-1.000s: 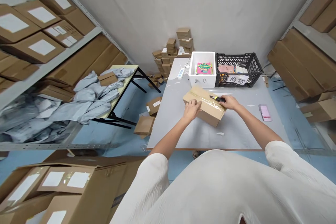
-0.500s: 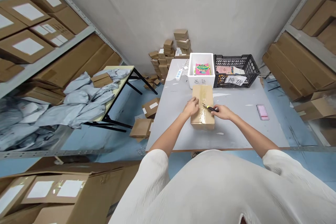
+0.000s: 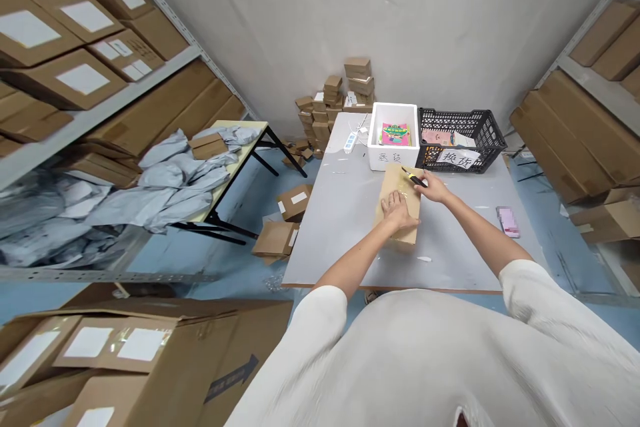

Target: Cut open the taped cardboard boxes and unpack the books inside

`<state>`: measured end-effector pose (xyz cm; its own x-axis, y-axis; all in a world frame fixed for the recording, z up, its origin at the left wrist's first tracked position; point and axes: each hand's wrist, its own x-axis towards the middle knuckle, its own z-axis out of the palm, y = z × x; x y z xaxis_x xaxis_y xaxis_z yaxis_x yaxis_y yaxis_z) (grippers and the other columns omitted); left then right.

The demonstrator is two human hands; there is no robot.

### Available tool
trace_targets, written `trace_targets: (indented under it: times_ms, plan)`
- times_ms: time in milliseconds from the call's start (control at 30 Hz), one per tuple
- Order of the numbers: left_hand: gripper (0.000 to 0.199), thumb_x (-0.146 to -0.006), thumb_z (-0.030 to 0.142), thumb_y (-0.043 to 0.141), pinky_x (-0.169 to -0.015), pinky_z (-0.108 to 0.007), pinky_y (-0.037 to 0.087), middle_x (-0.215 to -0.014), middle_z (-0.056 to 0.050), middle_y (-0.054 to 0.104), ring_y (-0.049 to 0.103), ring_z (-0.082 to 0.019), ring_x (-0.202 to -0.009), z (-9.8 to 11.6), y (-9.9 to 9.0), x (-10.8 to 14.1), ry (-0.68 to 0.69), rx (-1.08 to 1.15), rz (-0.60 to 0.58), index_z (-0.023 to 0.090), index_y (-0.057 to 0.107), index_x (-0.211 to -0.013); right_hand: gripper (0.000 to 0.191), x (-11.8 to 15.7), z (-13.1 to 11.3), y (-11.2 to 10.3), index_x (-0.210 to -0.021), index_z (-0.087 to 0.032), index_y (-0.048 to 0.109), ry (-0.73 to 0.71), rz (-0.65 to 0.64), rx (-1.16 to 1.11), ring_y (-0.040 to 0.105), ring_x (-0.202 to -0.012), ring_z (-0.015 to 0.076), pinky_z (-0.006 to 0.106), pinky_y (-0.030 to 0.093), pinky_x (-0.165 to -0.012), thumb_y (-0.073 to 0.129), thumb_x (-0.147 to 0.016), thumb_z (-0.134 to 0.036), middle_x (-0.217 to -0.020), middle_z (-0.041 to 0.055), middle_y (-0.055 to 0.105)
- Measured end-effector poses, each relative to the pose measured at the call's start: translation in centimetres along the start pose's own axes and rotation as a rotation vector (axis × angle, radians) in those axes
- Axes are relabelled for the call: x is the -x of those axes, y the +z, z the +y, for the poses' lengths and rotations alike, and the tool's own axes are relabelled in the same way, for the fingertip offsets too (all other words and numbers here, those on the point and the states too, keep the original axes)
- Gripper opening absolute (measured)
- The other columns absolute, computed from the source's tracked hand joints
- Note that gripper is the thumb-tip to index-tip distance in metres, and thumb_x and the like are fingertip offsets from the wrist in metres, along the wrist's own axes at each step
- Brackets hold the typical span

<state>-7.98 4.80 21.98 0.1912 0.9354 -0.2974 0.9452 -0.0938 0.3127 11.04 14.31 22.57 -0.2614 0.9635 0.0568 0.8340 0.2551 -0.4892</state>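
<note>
A taped brown cardboard box (image 3: pixel 395 180) lies slightly turned on the grey table (image 3: pixel 340 213). My left hand (image 3: pixel 399 211) rests flat on the top of the box, fingers apart. In my right hand (image 3: pixel 431 186) is a black and yellow utility knife (image 3: pixel 416 179), its tip over the far part of the box top, near the tape. Right behind the box stands a white foam bin (image 3: pixel 393 155) with colourful booklets inside.
A black plastic crate (image 3: pixel 489 143) sits beside the white bin. A power strip (image 3: pixel 351 141) is at the table's back left, a phone (image 3: pixel 509 221) at the right. Shelves of cartons flank both sides, and a side table (image 3: pixel 220 197) holds grey parcels.
The box has turned a little. My left hand has moved from its left edge onto its top. My right hand and the knife have shifted toward the box's far end. The view has shifted slightly.
</note>
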Motion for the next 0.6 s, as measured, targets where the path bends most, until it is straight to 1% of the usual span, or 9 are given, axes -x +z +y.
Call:
trace_targets:
  times_ms: [67, 133, 233, 300, 367, 433, 533, 600]
  plan:
    - [0.134, -0.072, 0.066, 0.084, -0.136, -0.072, 0.015, -0.187, -0.025, 0.011, 0.006, -0.049, -0.174, -0.3, -0.5, -0.2, 0.036, -0.056, -0.065, 0.018, 0.019, -0.179, 0.031, -0.2, 0.9, 0.3, -0.109, -0.023, 0.074, 0.017, -0.012, 0.008, 0.066, -0.124, 0.0366, 0.047, 0.054, -0.100, 0.071, -0.092, -0.049, -0.124, 0.0136, 0.074]
    - [0.139, -0.070, 0.064, 0.087, -0.135, -0.073, 0.015, -0.188, -0.023, 0.008, 0.004, -0.048, -0.174, -1.1, -1.2, -0.2, 0.085, -0.120, -0.141, 0.022, 0.012, -0.180, 0.031, 0.1, 1.8, 0.5, -0.107, -0.023, 0.074, 0.030, -0.020, -0.011, 0.067, -0.116, 0.0340, 0.043, 0.055, -0.095, 0.071, -0.091, -0.049, -0.116, 0.0114, 0.075]
    - [0.143, -0.070, 0.062, 0.087, -0.135, -0.071, 0.014, -0.189, -0.021, 0.003, 0.002, -0.047, -0.174, -2.9, -2.6, -0.3, 0.162, -0.186, -0.239, 0.025, 0.003, -0.180, 0.029, 1.2, 3.0, 0.6, -0.105, -0.023, 0.072, 0.041, -0.002, -0.088, 0.068, -0.106, 0.0304, 0.040, 0.055, -0.092, 0.073, -0.088, -0.046, -0.111, 0.0090, 0.077]
    - [0.146, -0.067, 0.056, 0.089, -0.133, -0.073, 0.014, -0.188, -0.021, 0.005, 0.004, -0.050, -0.172, -4.3, -3.6, -0.4, 0.167, -0.220, -0.271, 0.027, 0.000, -0.179, 0.028, 2.3, 3.3, 0.8, -0.106, -0.023, 0.071, 0.060, 0.029, -0.156, 0.069, -0.105, 0.0297, 0.040, 0.055, -0.094, 0.073, -0.087, -0.043, -0.112, 0.0090, 0.079]
    - [0.141, -0.067, 0.045, 0.091, -0.132, -0.072, 0.017, -0.185, -0.023, 0.014, 0.013, -0.050, -0.170, -5.8, -4.6, -0.7, 0.167, -0.256, -0.244, 0.029, 0.006, -0.178, 0.029, 3.5, 3.2, 1.0, -0.108, -0.022, 0.071, 0.092, 0.054, -0.229, 0.070, -0.106, 0.0297, 0.041, 0.055, -0.096, 0.073, -0.087, -0.043, -0.115, 0.0098, 0.080]
    - [0.128, -0.071, 0.033, 0.088, -0.130, -0.069, 0.021, -0.180, -0.024, 0.025, 0.025, -0.048, -0.165, -7.2, -5.4, -0.8, 0.173, -0.282, -0.198, 0.030, 0.015, -0.176, 0.030, 4.7, 2.8, 1.2, -0.109, -0.022, 0.072, 0.122, 0.053, -0.303, 0.072, -0.105, 0.0290, 0.042, 0.056, -0.096, 0.073, -0.086, -0.042, -0.115, 0.0092, 0.081]
    - [0.112, -0.077, 0.023, 0.083, -0.128, -0.065, 0.024, -0.174, -0.024, 0.032, 0.030, -0.045, -0.162, -8.8, -6.2, -1.0, 0.182, -0.310, -0.137, 0.030, 0.023, -0.171, 0.032, 6.0, 1.8, 1.6, -0.107, -0.023, 0.073, 0.156, 0.035, -0.381, 0.072, -0.098, 0.0270, 0.040, 0.057, -0.093, 0.076, -0.084, -0.044, -0.109, 0.0067, 0.082]
    - [0.106, -0.079, 0.023, 0.083, -0.127, -0.061, 0.028, -0.172, -0.024, 0.034, 0.031, -0.044, -0.161, -9.2, -6.5, -0.9, 0.193, -0.322, -0.130, 0.029, 0.027, -0.169, 0.032, 6.6, 1.3, 1.9, -0.105, -0.023, 0.073, 0.173, 0.030, -0.419, 0.072, -0.095, 0.0259, 0.039, 0.057, -0.091, 0.078, -0.082, -0.045, -0.105, 0.0052, 0.081]
